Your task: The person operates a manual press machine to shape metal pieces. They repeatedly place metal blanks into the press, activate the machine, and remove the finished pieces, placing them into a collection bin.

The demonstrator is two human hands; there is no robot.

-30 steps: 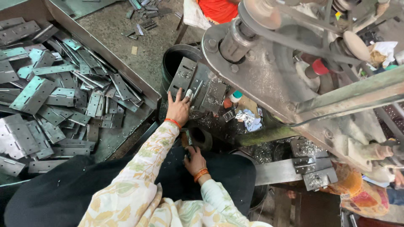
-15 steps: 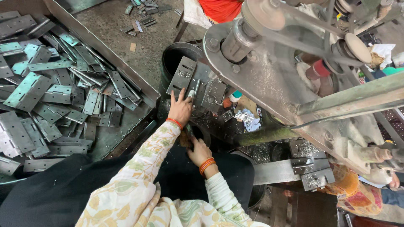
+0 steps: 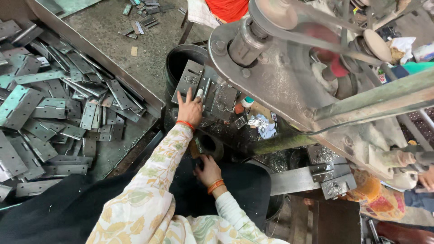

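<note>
Feeding step: your left hand (image 3: pixel 190 109) lies flat, grip empty, on the grey die plate (image 3: pixel 205 88). Right hand (image 3: pixel 209 169) by the round opening (image 3: pixel 209 143), grip unclear. Next: clear fingers before the press cycles.

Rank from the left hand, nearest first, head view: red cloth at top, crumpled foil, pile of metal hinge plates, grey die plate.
1. grey die plate: under the left hand.
2. crumpled foil: right of it.
3. pile of metal hinge plates: left, in the tray.
4. red cloth: top edge.

Left hand (image 3: pixel 191 108) flat on the press's metal plate (image 3: pixel 205 88), right hand (image 3: pixel 209 169) below (hinge plates (image 3: pixel 54 108) heaped left).
</note>
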